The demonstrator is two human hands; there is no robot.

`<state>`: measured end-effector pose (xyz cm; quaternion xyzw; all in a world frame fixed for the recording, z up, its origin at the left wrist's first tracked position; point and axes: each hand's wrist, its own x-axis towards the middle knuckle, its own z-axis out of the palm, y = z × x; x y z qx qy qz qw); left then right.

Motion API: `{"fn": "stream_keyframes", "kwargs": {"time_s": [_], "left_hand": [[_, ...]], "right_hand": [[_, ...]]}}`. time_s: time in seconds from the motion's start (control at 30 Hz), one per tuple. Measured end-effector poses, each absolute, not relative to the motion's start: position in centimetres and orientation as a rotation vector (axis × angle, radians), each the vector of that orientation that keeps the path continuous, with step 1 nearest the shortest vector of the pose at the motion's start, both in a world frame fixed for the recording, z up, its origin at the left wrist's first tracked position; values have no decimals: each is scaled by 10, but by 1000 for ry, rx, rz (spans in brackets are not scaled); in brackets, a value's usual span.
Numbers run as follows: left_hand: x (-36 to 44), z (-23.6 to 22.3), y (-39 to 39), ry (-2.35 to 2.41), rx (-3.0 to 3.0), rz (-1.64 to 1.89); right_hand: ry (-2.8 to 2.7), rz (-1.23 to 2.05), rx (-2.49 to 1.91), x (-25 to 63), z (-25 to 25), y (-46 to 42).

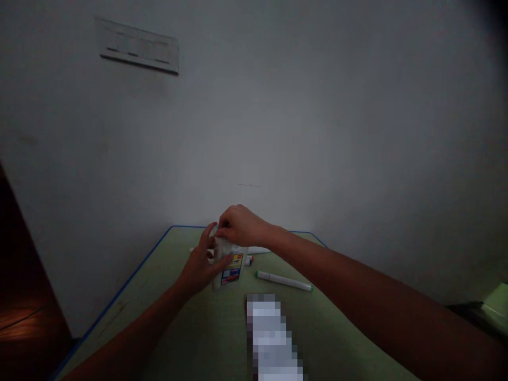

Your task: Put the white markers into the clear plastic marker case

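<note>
My left hand [202,264] is wrapped round a clear plastic case [227,280] with a yellow, blue and red label [232,269]. The case stands roughly upright over the table, and its thumb side faces me. Over the top of the case, my right hand [240,226] is closed with its fingers bent down in a pinch. What it grips is hidden; a small bluish-green spot shows by its fingertips. Just right of the case lies a white marker with green ends [283,280]. Behind the case, other white markers [259,250] are partly covered by my hands and arm.
The light green table [159,286] has a blue edge and stands against a grey-white wall [278,132]. A blurred-out pale object [273,338] lies at the near middle. A switch panel [138,46] is on the wall at upper left.
</note>
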<state>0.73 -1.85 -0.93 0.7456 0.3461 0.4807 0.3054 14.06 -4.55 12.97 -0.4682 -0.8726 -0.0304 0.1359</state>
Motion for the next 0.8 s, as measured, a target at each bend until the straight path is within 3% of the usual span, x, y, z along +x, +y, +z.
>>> {"fn": "stream_keyframes", "kwargs": {"time_s": [0.27, 0.6, 0.8], "left_hand": [[8, -6, -23, 964, 1990, 1251], [8, -7, -22, 958, 1994, 1254], [8, -6, -23, 933, 1969, 1258]], "right_hand": [[-2346, -8, -1395, 161, 139, -38], [-2506, 29, -1491, 162, 132, -38], [-2552, -107, -1424, 152, 126, -36]]}}
